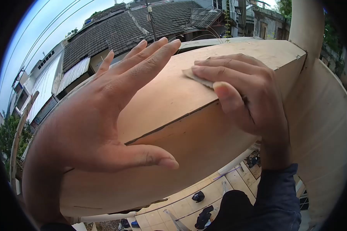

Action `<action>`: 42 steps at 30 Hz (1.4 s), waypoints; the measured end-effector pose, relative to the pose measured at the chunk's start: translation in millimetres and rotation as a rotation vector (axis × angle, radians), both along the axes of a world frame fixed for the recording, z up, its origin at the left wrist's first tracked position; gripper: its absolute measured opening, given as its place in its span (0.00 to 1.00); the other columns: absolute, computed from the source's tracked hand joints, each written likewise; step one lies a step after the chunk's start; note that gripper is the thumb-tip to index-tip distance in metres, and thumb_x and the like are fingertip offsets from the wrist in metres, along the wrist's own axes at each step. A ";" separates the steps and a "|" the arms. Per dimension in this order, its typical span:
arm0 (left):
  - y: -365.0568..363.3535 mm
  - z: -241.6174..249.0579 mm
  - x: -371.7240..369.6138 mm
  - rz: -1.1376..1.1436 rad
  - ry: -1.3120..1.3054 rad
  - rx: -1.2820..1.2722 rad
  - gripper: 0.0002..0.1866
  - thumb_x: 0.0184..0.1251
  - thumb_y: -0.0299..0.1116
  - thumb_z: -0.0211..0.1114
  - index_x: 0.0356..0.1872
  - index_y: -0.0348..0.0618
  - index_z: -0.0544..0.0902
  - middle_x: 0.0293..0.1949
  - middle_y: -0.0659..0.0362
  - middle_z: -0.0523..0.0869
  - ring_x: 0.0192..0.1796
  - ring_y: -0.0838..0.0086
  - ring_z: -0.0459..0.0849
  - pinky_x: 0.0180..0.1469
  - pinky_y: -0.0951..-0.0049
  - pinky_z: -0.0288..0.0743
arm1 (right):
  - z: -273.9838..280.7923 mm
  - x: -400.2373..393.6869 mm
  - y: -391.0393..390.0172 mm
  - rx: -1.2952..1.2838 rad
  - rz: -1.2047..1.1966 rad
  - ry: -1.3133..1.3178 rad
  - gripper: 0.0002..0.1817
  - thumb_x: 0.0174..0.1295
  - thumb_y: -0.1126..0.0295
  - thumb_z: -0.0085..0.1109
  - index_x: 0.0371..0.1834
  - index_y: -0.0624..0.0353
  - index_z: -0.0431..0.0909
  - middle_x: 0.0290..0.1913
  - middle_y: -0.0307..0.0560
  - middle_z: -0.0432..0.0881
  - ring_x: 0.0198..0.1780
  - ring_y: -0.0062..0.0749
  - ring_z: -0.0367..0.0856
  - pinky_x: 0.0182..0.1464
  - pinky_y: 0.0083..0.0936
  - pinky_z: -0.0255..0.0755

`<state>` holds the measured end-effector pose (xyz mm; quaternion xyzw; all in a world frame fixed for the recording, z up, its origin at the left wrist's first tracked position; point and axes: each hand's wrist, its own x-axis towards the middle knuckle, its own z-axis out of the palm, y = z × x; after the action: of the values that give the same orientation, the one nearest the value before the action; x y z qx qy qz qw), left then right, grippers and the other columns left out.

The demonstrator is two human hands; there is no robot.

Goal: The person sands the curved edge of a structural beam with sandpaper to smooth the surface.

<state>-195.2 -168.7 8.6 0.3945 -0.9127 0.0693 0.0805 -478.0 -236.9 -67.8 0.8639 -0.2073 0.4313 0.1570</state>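
Note:
A broad plywood panel structure (pixel 158 104) fills the middle of the view, with a dark seam along the edge between its top face and its front face. Over the left part of it, my left hand (pixel 104 100) is spread, fingers apart and thumb out, holding nothing. My right hand (pixel 243 84) presses a folded piece of sandpaper (pixel 198 79) against the top face, close to that edge. The fingers lie over the sandpaper, and the thumb hangs by the front edge. Most of the sandpaper is hidden under the fingers.
A round beige column (pixel 306 27) rises at the right, beside a curved wooden panel (pixel 316 127). Far below is a tiled floor (pixel 154 219) with dark items on it, including a black bundle (pixel 198 196). Tiled roofs (pixel 100 38) and overhead wires lie beyond.

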 end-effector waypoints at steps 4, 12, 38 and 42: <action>-3.3 -3.9 0.1 -0.023 -0.026 0.018 0.68 0.54 0.63 0.85 0.88 0.36 0.59 0.86 0.40 0.64 0.90 0.37 0.52 0.88 0.35 0.37 | -13.4 20.1 7.4 -0.084 -0.101 -0.071 0.33 0.83 0.42 0.50 0.52 0.63 0.93 0.50 0.56 0.95 0.54 0.52 0.95 0.60 0.46 0.85; 22.3 1.2 -16.5 0.033 -0.210 -0.016 0.61 0.59 0.64 0.79 0.86 0.35 0.65 0.84 0.42 0.69 0.88 0.39 0.60 0.87 0.42 0.52 | -16.2 11.5 4.0 -0.141 -0.152 -0.115 0.43 0.66 0.26 0.62 0.50 0.62 0.91 0.50 0.56 0.95 0.55 0.52 0.94 0.60 0.45 0.85; 28.8 -29.0 -11.4 -0.038 0.059 -0.082 0.56 0.66 0.39 0.78 0.88 0.35 0.53 0.83 0.39 0.67 0.83 0.35 0.66 0.85 0.42 0.61 | -29.1 18.9 -2.5 -0.215 -0.088 -0.264 0.24 0.79 0.46 0.60 0.47 0.59 0.91 0.47 0.46 0.95 0.50 0.45 0.93 0.58 0.41 0.81; 27.3 -38.6 -9.5 -0.059 0.095 -0.135 0.55 0.67 0.40 0.78 0.88 0.35 0.53 0.83 0.39 0.67 0.84 0.35 0.65 0.85 0.40 0.61 | -32.1 38.4 7.5 -0.304 -0.127 -0.213 0.26 0.78 0.45 0.59 0.49 0.60 0.91 0.46 0.47 0.94 0.50 0.46 0.92 0.58 0.40 0.80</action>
<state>-204.7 -141.4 -30.0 0.3639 -0.9124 0.1094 0.1523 -439.5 -229.4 -99.9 0.7650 -0.2092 0.5358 0.2897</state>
